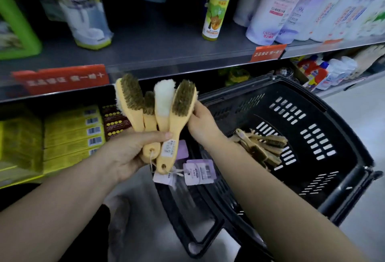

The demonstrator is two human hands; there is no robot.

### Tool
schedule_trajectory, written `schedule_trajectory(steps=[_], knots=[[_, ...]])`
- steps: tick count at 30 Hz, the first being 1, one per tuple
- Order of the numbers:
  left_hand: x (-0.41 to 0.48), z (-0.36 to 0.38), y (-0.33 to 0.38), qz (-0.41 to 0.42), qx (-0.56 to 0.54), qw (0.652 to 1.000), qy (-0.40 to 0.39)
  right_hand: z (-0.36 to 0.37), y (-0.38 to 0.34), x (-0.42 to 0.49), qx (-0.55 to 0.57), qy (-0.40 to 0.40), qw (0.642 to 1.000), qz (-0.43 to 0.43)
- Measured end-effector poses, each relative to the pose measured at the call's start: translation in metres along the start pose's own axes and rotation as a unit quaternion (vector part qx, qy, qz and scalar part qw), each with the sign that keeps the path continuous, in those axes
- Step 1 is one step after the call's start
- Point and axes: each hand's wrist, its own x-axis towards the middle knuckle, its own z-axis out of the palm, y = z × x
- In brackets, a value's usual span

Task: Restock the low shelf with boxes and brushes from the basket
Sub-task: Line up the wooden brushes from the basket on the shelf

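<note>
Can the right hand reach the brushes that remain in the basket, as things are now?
Probably yes. The right hand only touches the head of one held brush, and the left hand grips the bundle. The loose brushes lie uncovered in the open basket.

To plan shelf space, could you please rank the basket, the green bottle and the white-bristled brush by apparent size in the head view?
1. basket
2. green bottle
3. white-bristled brush; it is nearer the camera, so this ranking against the bottle is unsure.

Left hand [127, 151] gripping 4 brushes [158, 111], right hand [201, 123] steadying, basket [343, 149] w/ more
</note>
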Motion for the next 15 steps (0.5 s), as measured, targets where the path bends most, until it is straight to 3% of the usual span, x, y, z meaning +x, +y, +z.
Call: schedule_trajectory(steps=[2, 4, 15], knots=[[-0.005, -0.008, -0.006, -0.013, -0.002, 1.000, 0.020, 0.010, 0.007, 0.011, -0.250, -0.043, 0.966, -0.058], [-0.007, -0.013, -0.010, -0.029, -0.027, 0.999, 0.031, 0.012, 0.008, 0.013, -0.358, -0.043, 0.927, -0.100], [0.017, -0.025, -0.025, -0.066, -0.089, 0.990, 0.092, -0.026, 0.026, -0.028, -0.315, -0.087, 0.928, -0.182]])
